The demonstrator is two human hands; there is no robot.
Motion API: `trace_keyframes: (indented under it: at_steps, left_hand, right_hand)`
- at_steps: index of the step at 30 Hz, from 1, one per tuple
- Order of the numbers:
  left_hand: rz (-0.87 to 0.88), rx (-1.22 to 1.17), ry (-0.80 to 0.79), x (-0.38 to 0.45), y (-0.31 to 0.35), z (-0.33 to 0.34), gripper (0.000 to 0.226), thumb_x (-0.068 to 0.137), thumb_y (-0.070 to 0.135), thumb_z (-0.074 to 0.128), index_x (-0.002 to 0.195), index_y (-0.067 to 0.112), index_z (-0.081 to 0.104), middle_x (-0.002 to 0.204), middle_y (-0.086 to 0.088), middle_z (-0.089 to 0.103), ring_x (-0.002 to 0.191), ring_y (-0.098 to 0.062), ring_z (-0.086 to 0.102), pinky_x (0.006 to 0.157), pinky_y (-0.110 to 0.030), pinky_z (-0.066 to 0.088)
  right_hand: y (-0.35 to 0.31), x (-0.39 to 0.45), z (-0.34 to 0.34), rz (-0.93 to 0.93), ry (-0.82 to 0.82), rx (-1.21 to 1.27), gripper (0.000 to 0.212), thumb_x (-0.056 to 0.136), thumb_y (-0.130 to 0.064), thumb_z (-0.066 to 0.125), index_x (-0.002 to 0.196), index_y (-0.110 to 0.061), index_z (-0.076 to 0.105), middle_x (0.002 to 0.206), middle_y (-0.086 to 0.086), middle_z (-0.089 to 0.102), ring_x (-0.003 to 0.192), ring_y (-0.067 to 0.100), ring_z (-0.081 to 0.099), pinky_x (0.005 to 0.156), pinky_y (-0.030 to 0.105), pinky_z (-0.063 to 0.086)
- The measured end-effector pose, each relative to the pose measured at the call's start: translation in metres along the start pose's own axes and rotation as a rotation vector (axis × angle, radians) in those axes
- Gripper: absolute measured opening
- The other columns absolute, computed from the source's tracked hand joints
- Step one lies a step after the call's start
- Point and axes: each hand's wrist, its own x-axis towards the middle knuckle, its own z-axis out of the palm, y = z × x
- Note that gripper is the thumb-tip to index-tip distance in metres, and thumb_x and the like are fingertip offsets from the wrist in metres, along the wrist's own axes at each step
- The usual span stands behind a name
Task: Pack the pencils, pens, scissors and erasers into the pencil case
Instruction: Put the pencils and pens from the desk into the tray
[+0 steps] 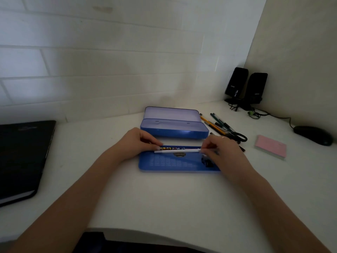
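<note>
Both hands pinch a slim white pen (177,151) by its ends, left hand (135,141) and right hand (221,151), keeping it level over the flat blue plastic tray (169,164) on the white counter (155,198), apparently to seat it beside a patterned pencil (171,148).

Bare desk (155,198) nearside; pencil case (174,125) and scissors (237,136) block beyond.

White desk (155,198) carries an open blue pencil case (175,125) and its tray (173,164). Also: loose pens (219,124), scissors (237,136), pink notepad (271,147), mouse (313,135), two speakers (246,86), black folder (21,157).
</note>
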Motion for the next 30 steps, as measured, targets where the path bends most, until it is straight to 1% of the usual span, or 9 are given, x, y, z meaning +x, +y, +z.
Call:
trace_keyframes:
  at_steps: [2, 5, 7, 10, 15, 18, 20, 24, 30]
  left_hand:
    - [0.000, 0.007, -0.003, -0.001, 0.000, 0.000, 0.013, 0.075, 0.017, 0.076, 0.086, 0.022, 0.078, 0.073, 0.014, 0.073, 0.068, 0.011, 0.060, 0.064, 0.001, 0.039]
    - [0.002, 0.023, -0.010, -0.002, 0.001, 0.001, 0.010, 0.079, 0.024, 0.072, 0.087, 0.022, 0.078, 0.080, 0.010, 0.074, 0.071, 0.009, 0.060, 0.065, 0.001, 0.039]
    - [-0.006, 0.030, -0.008, -0.002, 0.002, 0.001, 0.011, 0.078, 0.031, 0.072, 0.085, 0.024, 0.077, 0.080, 0.009, 0.074, 0.071, 0.009, 0.059, 0.064, 0.000, 0.039]
    - [0.008, 0.041, -0.038, -0.003, 0.002, 0.000, 0.016, 0.069, 0.030, 0.080, 0.084, 0.029, 0.077, 0.080, 0.007, 0.074, 0.071, 0.005, 0.059, 0.066, -0.004, 0.041]
    - [0.024, 0.059, -0.027, -0.003, 0.001, 0.000, 0.018, 0.068, 0.024, 0.081, 0.085, 0.029, 0.077, 0.074, 0.010, 0.071, 0.064, 0.004, 0.054, 0.061, -0.004, 0.038]
    - [0.026, 0.056, -0.032, -0.003, 0.002, 0.000, 0.019, 0.070, 0.023, 0.081, 0.088, 0.026, 0.077, 0.076, 0.008, 0.071, 0.066, 0.003, 0.054, 0.061, -0.004, 0.039]
    - [0.026, 0.053, -0.033, -0.003, 0.002, 0.000, 0.020, 0.070, 0.023, 0.080, 0.089, 0.025, 0.077, 0.082, 0.002, 0.073, 0.070, -0.001, 0.055, 0.064, -0.006, 0.039]
    - [0.032, 0.055, -0.037, -0.003, 0.001, -0.001, 0.019, 0.070, 0.022, 0.080, 0.089, 0.025, 0.077, 0.084, -0.001, 0.073, 0.071, -0.003, 0.056, 0.063, -0.005, 0.039]
    - [0.032, 0.051, -0.018, -0.003, 0.001, 0.000, 0.018, 0.069, 0.022, 0.081, 0.087, 0.024, 0.077, 0.076, 0.009, 0.073, 0.067, 0.005, 0.057, 0.062, -0.002, 0.040]
  right_hand:
    - [-0.006, 0.002, 0.005, -0.037, 0.000, -0.084, 0.003, 0.086, -0.029, 0.063, 0.085, -0.027, 0.062, 0.083, -0.011, 0.063, 0.084, 0.009, 0.058, 0.084, 0.033, 0.049]
    - [-0.015, 0.002, 0.011, -0.063, -0.015, -0.168, 0.008, 0.088, -0.034, 0.060, 0.091, -0.027, 0.063, 0.078, -0.014, 0.057, 0.083, 0.011, 0.053, 0.082, 0.029, 0.044]
    - [-0.019, 0.002, 0.014, -0.078, 0.007, -0.191, 0.012, 0.088, -0.037, 0.059, 0.093, -0.027, 0.064, 0.086, -0.009, 0.063, 0.085, 0.012, 0.055, 0.080, 0.028, 0.043]
    - [-0.020, 0.005, 0.016, -0.075, 0.005, -0.214, 0.011, 0.088, -0.037, 0.059, 0.092, -0.028, 0.064, 0.094, -0.008, 0.065, 0.090, 0.012, 0.055, 0.082, 0.028, 0.044]
    - [-0.014, 0.008, 0.017, -0.074, 0.081, -0.283, 0.008, 0.089, -0.032, 0.058, 0.096, -0.030, 0.060, 0.101, -0.008, 0.061, 0.102, 0.015, 0.051, 0.087, 0.030, 0.031]
    - [-0.005, 0.009, 0.012, 0.035, 0.087, -0.290, 0.022, 0.089, -0.032, 0.059, 0.110, -0.030, 0.060, 0.112, -0.006, 0.063, 0.113, 0.017, 0.050, 0.097, 0.035, 0.031]
    - [0.000, 0.008, 0.010, 0.084, 0.067, -0.285, 0.027, 0.089, -0.033, 0.058, 0.116, -0.031, 0.060, 0.113, -0.005, 0.065, 0.114, 0.019, 0.051, 0.099, 0.036, 0.032]
    - [0.004, 0.008, 0.013, 0.107, 0.047, -0.246, 0.023, 0.089, -0.033, 0.059, 0.112, -0.031, 0.064, 0.107, -0.003, 0.068, 0.110, 0.020, 0.054, 0.098, 0.039, 0.038]
    - [0.002, 0.006, 0.011, 0.122, 0.091, -0.146, 0.019, 0.088, -0.038, 0.059, 0.103, -0.031, 0.066, 0.096, -0.008, 0.067, 0.099, 0.015, 0.059, 0.094, 0.042, 0.045]
